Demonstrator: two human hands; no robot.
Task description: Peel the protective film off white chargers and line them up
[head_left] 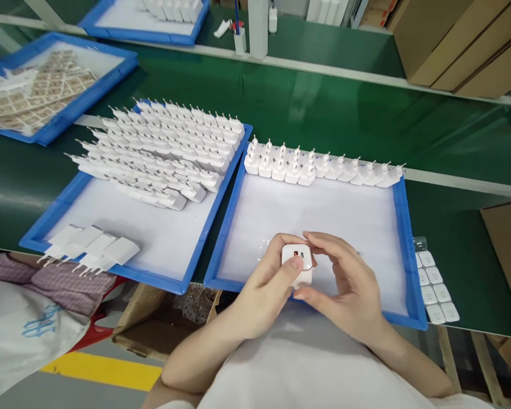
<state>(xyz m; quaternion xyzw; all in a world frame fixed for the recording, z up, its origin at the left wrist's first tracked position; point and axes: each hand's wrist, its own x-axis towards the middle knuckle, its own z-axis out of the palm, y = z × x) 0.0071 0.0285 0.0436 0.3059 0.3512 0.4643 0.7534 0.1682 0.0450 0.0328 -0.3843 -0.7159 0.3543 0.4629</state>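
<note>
My left hand (266, 284) is closed around a white plug charger (297, 254), its thumb lying on the face that has a red port and a dark port. My right hand (349, 278) curves about the charger's right side, its thumb and fingers apart; the fingertips are close to the charger, and I cannot tell whether they press on it. Both hands are above the near part of a blue-rimmed tray (411, 250) with a white lining. Along that tray's far edge stand white plug chargers (281, 167) with their pins up.
Left of my tray, another blue tray (179, 284) holds many white chargers (166, 147). White square pieces (442, 292) lie at right. A tray of brown-and-white sheets (59, 85), cardboard boxes (464, 45) and a pen holder (239, 42) are farther off. A person's sleeve (29, 335) shows at left.
</note>
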